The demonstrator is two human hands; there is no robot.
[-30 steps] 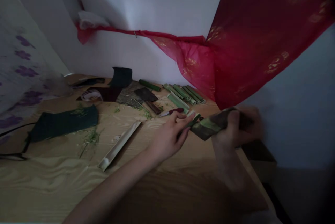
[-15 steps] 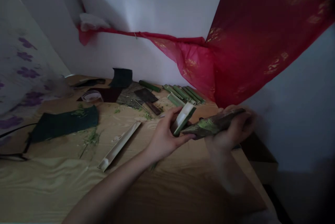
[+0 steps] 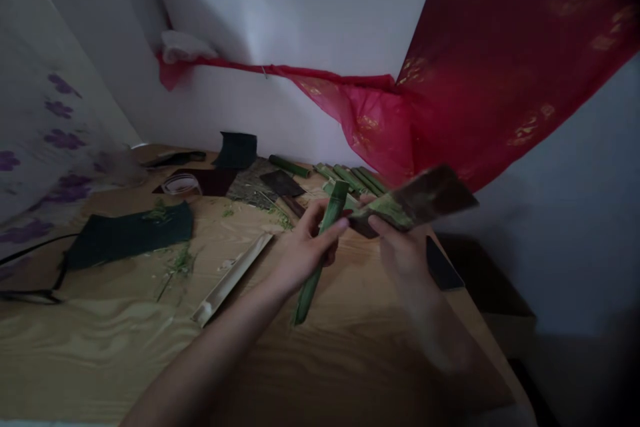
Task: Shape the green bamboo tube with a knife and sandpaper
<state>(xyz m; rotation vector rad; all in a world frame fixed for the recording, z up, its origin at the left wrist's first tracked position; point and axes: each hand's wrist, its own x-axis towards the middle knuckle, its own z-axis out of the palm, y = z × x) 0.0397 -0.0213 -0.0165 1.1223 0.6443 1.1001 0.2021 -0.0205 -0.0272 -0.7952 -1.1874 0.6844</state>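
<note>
My left hand (image 3: 300, 250) is closed around a split length of green bamboo (image 3: 309, 295), which stands steeply tilted with its green outer side towards me. My right hand (image 3: 403, 254) pinches a dark brown sheet of sandpaper (image 3: 435, 195), its face smeared with pale green dust. The sheet's left end is close to the bamboo and my left fingertips; whether they touch I cannot tell. On the table to the left of my hands lies another split bamboo piece (image 3: 233, 280), its pale hollow side up.
Several green bamboo pieces (image 3: 353, 177) lie at the back of the wooden table (image 3: 240, 360). Dark sheets, including a green one (image 3: 130, 234), and green shavings (image 3: 180, 264) are spread at the left. A dark flat object (image 3: 444, 266) lies at the right edge. Red cloth (image 3: 480, 80) hangs behind.
The bamboo in my left hand has turned from its hollow side to its green outer side and stands steeper. My right hand has shifted left, and the sandpaper's broad face now shows.
</note>
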